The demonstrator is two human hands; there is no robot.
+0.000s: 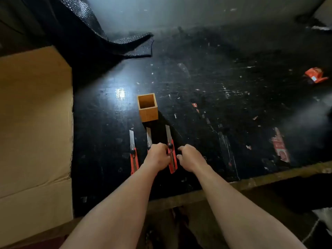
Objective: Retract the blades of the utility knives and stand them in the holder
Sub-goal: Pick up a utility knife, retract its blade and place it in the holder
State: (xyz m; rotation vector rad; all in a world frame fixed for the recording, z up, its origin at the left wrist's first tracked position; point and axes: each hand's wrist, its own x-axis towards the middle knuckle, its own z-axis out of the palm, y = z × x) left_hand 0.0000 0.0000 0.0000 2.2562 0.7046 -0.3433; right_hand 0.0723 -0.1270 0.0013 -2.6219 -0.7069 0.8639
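Hands: left hand pinched the right-most knife; right hand loosely curled, empty, beside it.
Knife: blade out, long axis pointing away toward holder ahead.

Glossy scuffed black table, wooden holder, bare-metal blades.

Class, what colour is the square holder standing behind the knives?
Light orange-brown wood; the holder shows clearly in the head view.

Three knives lie side by side on the table; the holder stands just behind them.
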